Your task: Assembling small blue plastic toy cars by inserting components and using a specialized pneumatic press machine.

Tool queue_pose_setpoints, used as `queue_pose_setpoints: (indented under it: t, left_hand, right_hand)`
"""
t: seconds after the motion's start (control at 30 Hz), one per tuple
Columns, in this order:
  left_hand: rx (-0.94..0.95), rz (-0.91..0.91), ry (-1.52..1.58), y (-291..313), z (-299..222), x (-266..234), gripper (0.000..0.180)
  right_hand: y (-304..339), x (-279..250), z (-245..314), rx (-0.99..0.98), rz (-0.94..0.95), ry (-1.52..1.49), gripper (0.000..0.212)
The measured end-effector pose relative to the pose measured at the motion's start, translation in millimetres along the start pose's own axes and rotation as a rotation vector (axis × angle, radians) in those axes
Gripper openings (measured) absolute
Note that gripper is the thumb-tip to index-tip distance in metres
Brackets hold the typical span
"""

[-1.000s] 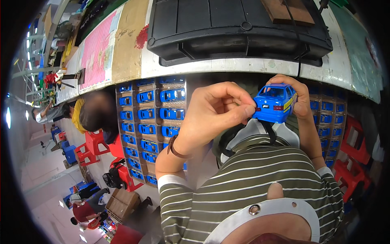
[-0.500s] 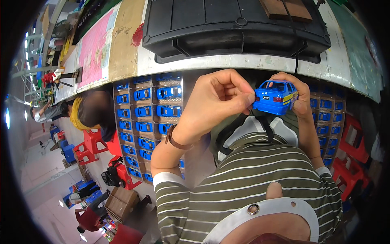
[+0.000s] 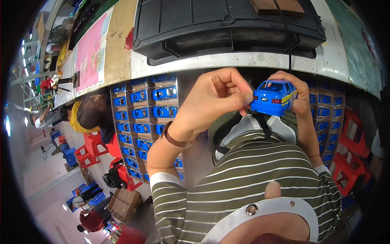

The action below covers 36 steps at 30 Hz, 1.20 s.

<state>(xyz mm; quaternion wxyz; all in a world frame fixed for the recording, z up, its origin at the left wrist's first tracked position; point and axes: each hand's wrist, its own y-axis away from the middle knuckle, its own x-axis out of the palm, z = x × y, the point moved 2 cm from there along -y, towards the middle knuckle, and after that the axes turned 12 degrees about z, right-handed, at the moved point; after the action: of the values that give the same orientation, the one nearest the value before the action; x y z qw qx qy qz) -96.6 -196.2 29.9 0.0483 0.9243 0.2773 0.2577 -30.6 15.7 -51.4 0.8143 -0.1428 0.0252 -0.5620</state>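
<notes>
A blue toy car body [image 3: 266, 106] with a yellow side stripe, red tail lights and open window gaps is held above my lap, its rear end toward me. My right hand [image 3: 300, 91] is wrapped round its right side and roof edge. At the car's left rear corner, beside the tail light, my left hand [image 3: 227, 91] is closed in a pinch of thumb and forefinger. Whatever lies between those fingertips is hidden. A brown strap circles my left wrist.
Trays of blue toy car bodies stand on my left [image 3: 140, 112] and right [image 3: 323, 112]. A white table edge [image 3: 195, 65] with an upturned black bin [image 3: 195, 30] lies ahead. Red stools [image 3: 347, 171] stand at the right. A person in yellow [image 3: 79, 118] sits at the left.
The view has shifted slightly, so the bin and trays sit a little differently in it. Both hands keep nearly the same hold at the toy car.
</notes>
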Motion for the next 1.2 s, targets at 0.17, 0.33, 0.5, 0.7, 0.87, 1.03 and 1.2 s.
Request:
queue_pose_setpoints:
  t: [0.17, 0.33, 0.5, 0.7, 0.87, 1.03, 1.2]
  left_hand:
    - [-0.052, 0.063, 0.058, -8, 5, 2, 0.01]
    - [0.092, 0.101, 0.076, -16, 9, 10, 0.017]
    - [0.424, 0.138, -0.088, -23, 26, 11, 0.017]
    - [0.634, 0.078, -0.302, -30, 28, 21, 0.023]
    - [0.736, 0.049, -0.538, -37, 28, 20, 0.028]
    - [0.921, 0.018, -0.543, -56, 31, 36, 0.042]
    - [0.665, -0.184, -0.134, -85, 33, 52, 0.031]
  right_hand:
    - [7, -4, -8, 0.01, 0.006, -0.058, 0.062]
    - [14, -3, -11, 0.071, -0.055, -0.198, 0.069]
    - [19, 8, -13, 0.156, -0.131, -0.35, 0.095]
    - [26, 12, -30, 0.012, -0.038, -0.645, 0.079]
    - [25, 13, -21, 0.068, -0.057, -0.637, 0.086]
    - [17, 14, 17, 0.132, -0.167, -0.638, 0.09]
    - [19, 6, 79, 0.132, -0.392, -0.504, 0.107]
